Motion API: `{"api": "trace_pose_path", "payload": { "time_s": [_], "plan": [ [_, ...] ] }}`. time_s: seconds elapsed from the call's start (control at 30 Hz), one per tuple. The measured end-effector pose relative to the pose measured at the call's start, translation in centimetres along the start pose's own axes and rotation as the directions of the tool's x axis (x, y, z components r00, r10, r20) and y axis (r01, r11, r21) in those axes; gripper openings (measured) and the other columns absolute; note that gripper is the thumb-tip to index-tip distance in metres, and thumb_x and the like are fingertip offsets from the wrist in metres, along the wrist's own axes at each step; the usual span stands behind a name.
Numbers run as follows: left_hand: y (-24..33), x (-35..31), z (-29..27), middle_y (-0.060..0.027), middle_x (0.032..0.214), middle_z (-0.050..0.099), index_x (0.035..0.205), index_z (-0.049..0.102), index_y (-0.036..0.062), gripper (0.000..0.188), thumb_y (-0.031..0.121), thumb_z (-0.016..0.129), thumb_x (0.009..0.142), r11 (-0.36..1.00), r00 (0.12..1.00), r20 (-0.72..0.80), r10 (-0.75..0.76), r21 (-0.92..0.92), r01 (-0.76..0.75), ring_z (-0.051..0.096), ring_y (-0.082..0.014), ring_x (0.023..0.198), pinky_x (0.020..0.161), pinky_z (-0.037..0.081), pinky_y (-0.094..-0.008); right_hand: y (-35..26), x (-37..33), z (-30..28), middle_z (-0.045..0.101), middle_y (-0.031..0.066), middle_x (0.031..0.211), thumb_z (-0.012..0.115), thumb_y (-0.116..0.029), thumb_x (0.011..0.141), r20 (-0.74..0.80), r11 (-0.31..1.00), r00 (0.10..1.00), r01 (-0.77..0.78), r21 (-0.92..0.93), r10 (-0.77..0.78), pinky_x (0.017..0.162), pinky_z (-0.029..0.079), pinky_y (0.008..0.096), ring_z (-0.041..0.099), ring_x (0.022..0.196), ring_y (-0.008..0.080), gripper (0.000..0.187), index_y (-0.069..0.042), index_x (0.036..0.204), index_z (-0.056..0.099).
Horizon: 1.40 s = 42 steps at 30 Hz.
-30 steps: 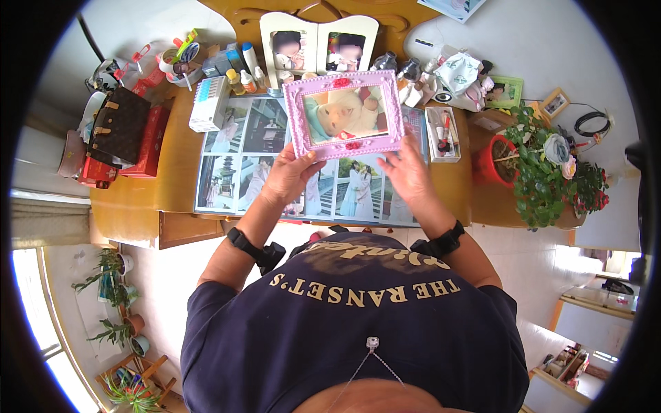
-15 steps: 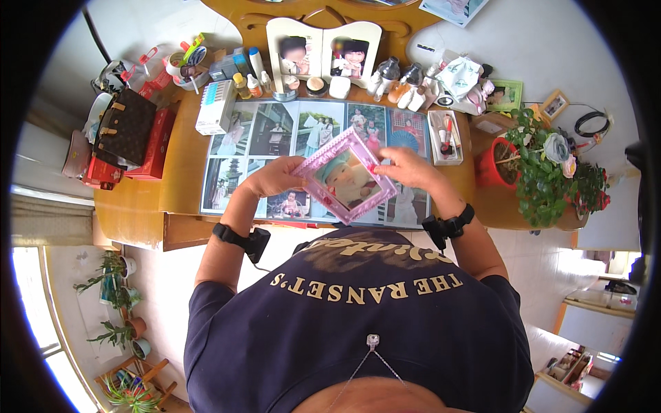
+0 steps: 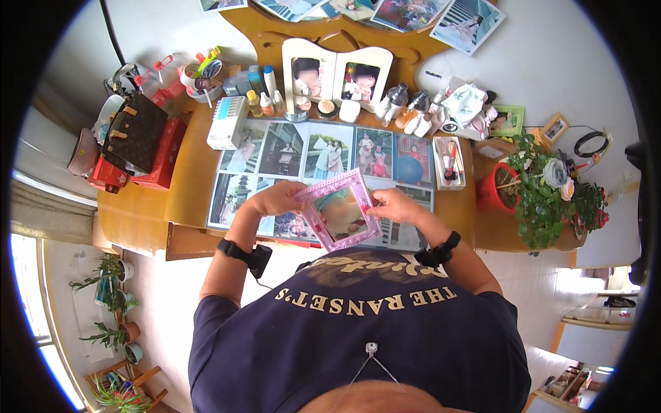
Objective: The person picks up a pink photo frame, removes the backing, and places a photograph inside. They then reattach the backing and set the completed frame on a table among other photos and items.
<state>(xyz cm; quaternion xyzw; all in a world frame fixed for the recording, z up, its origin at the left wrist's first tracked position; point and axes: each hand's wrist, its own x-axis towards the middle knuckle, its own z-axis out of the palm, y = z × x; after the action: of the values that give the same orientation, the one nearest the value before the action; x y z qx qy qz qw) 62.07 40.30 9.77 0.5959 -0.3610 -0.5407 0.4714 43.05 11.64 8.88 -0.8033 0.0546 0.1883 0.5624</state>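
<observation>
A pink picture frame (image 3: 352, 239) with a photo in it is held tilted above the near part of the dressing table. My left hand (image 3: 277, 198) grips its left edge between thumb and fingers. On the opposite side, my right hand (image 3: 396, 206) pinches the right edge. Small red decorations show on the frame's border. Below the frame, a wide sheet of several photos (image 3: 303, 148) covers the tabletop; my hands and the frame hide part of it.
Along the back stand a white double photo frame (image 3: 337, 76), bottles (image 3: 255, 103) and jars. A white box (image 3: 227, 124) and brown handbag (image 3: 135, 134) are at left. A small open box (image 3: 449, 163) and red flowerpot (image 3: 497, 191) with a leafy plant are at right.
The pink frame has turned more upright and sits lower in the picture. My right hand has come lower and closer to my left. The view has shifted, showing more of the wall photos.
</observation>
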Motion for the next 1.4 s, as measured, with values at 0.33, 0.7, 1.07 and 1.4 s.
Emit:
{"api": "trace_pose_path", "payload": {
  "time_s": [0.33,0.7,1.07,1.4],
  "plan": [
    [-2.1,-0.4,0.3,-0.0073,0.109,0.062,0.124,0.05,-0.0024,0.05,0.006,0.073,0.081,0.967,0.973,-0.221,0.064,-0.228,-0.115,0.061,-0.0144,0.097,0.086,0.05,-0.0255,0.8,-0.2,1.3,0.063,0.0033,0.075,0.067,-0.014,0.087,-0.128,0.991,0.991,0.039,0.127,-0.022,0.059,0.047,0.0267,0.057,0.065,0.0088,0.018,0.001,0.097,0.063],
    [-7.1,-3.3,-0.5,-0.0091,0.117,0.059,0.128,0.049,0.0029,0.054,0.023,0.072,0.084,0.963,0.919,-0.381,-0.105,-0.271,-0.003,0.058,-0.014,0.101,0.085,0.049,-0.0291,0.8,-0.8,1.2,0.062,0.0022,0.074,0.066,-0.014,0.087,-0.26,0.997,0.965,0.034,0.064,-0.016,0.058,0.046,0.025,0.056,0.063,0.008,0.014,0.0,0.088,0.061],
    [-14.3,-4.0,-2.2,-0.0123,0.071,0.062,0.083,0.06,0.001,0.041,0.034,0.079,0.068,0.854,0.648,-0.753,0.118,0.409,0.321,0.061,-0.0282,0.068,0.065,0.05,-0.038,1.4,0.8,-0.5,0.058,-0.0004,0.074,0.063,-0.014,0.089,-0.398,0.991,0.917,0.083,0.11,-0.032,0.059,0.042,0.0235,0.052,0.067,0.0066,0.013,-0.002,0.088,0.059],
    [-15.4,-2.1,1.9,-0.0121,0.076,0.06,0.077,0.051,0.0078,0.027,0.03,0.066,0.081,0.718,0.36,-0.863,0.354,0.498,0.487,0.059,-0.0353,0.076,0.065,0.046,-0.0453,0.0,6.1,-6.2,0.059,-0.0032,0.077,0.062,-0.015,0.089,-0.568,0.982,0.82,0.154,0.105,-0.068,0.06,0.041,0.0217,0.051,0.067,0.0046,0.016,-0.004,0.101,0.062]
  ]
}}
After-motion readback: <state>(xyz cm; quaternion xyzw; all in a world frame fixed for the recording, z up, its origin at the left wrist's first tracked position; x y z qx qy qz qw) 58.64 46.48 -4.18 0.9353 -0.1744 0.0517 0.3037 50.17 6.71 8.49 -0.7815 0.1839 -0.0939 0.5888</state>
